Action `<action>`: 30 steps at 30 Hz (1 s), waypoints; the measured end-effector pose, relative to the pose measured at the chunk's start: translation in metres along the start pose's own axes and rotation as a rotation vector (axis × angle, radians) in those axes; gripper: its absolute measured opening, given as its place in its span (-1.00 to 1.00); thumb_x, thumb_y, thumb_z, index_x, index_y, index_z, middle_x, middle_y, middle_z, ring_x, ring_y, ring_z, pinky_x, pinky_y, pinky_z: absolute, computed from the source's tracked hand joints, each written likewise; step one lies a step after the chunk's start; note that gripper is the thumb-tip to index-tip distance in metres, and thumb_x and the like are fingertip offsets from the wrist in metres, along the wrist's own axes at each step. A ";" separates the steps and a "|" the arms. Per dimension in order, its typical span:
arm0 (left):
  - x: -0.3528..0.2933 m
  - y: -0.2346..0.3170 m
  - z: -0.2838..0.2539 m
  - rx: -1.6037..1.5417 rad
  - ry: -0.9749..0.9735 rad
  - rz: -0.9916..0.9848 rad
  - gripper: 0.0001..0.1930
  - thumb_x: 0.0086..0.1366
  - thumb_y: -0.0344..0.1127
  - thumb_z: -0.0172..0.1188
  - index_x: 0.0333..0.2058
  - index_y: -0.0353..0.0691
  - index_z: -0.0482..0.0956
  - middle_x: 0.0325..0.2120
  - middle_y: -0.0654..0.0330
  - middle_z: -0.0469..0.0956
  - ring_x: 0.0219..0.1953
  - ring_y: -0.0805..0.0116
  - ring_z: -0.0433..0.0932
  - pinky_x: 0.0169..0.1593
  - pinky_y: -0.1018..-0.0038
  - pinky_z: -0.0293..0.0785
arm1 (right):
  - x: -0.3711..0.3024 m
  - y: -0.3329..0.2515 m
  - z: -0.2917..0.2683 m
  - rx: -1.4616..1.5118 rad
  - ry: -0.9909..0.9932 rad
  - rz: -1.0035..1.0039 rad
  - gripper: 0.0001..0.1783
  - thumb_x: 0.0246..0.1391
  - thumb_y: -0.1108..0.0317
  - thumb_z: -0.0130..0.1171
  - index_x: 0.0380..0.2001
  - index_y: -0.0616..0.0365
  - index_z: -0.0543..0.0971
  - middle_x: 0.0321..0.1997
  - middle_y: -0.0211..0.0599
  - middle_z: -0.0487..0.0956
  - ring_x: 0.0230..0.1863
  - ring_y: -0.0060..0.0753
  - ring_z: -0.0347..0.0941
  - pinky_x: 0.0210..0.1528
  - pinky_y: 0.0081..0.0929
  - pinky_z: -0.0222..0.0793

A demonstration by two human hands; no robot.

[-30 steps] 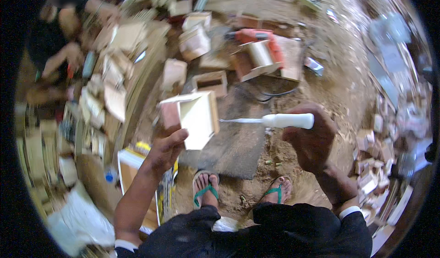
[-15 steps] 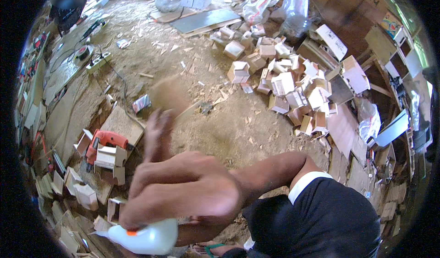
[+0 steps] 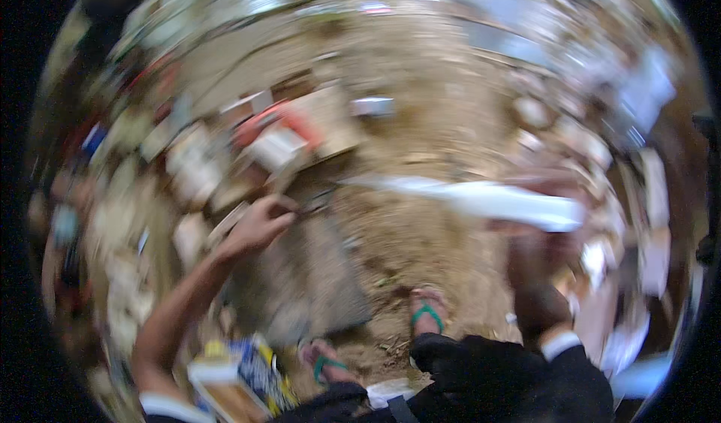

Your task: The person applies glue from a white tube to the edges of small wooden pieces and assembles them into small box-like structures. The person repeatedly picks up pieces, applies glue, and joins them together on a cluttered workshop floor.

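Note:
A white squeeze bottle (image 3: pixel 518 203) with a long pointed nozzle lies level in my right hand (image 3: pixel 537 235), its tip toward the left. Motion smears this hand, but its fingers wrap the bottle. At the left, my left hand (image 3: pixel 263 224) hovers over small wooden pieces, thumb and forefinger apart with nothing visible between them. A thin wooden piece (image 3: pixel 227 222) shows just behind its knuckles. Beyond that hand, an orange power drill (image 3: pixel 297 122) rests by a small pale wooden box (image 3: pixel 278 151) on a wooden board (image 3: pixel 330 115).
A dark flat board (image 3: pixel 300 280) lies before my feet. Beside my left foot are a yellow-and-blue package (image 3: pixel 259 370) and a wooden frame-like piece (image 3: pixel 225 389). Blurred wooden pieces (image 3: pixel 195 164) crowd the left. A small carton (image 3: pixel 373 107) sits on the dirt floor (image 3: pixel 420 235).
My view has swung left, so the drill and boards appear farther right. The bottle has gone from the lower left to the right side. My arms, crossed before, are now apart.

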State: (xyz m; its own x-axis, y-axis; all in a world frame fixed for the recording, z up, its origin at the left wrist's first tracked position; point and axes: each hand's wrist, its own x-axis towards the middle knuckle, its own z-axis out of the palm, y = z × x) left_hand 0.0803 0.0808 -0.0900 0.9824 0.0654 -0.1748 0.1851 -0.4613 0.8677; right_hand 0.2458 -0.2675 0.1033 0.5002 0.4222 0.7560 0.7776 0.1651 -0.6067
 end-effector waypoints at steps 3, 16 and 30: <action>-0.078 -0.026 -0.026 0.266 0.146 -0.111 -0.79 0.28 -0.27 0.24 -0.21 -0.29 0.59 -0.29 0.20 0.59 -0.30 0.47 0.52 -0.24 0.45 0.48 | -0.013 -0.007 0.007 -0.053 0.185 0.161 -0.49 0.09 0.05 0.29 -0.18 0.32 0.49 -0.41 -0.25 0.50 -0.54 -0.47 0.41 -0.55 -0.55 0.32; -0.114 -0.068 -0.004 0.883 0.840 -0.120 -0.64 0.14 -0.21 0.23 -0.10 -0.23 0.52 -0.10 -0.07 0.53 -0.05 -0.13 0.51 -0.06 0.08 0.50 | -0.045 -0.029 0.058 0.018 0.019 0.242 -0.45 0.06 -0.05 0.33 -0.25 0.26 0.44 -0.36 -0.25 0.45 -0.63 -0.51 0.40 -0.69 -0.63 0.28; -0.083 -0.131 -0.012 1.012 0.837 0.021 -0.88 0.08 -0.23 0.18 -0.49 -0.10 0.62 -0.49 0.10 0.58 -0.29 0.17 0.60 -0.28 0.20 0.51 | -0.060 -0.011 0.070 -0.071 -0.026 0.274 -0.58 0.18 0.09 0.18 -0.16 0.27 0.45 -0.41 -0.28 0.49 -0.57 -0.53 0.34 -0.59 -0.59 0.24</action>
State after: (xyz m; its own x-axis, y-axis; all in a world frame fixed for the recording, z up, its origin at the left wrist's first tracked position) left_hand -0.0247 0.1467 -0.1837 0.7698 0.4068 0.4919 0.4294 -0.9002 0.0724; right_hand 0.1807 -0.2326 0.0471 0.6861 0.4658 0.5589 0.6398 -0.0205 -0.7683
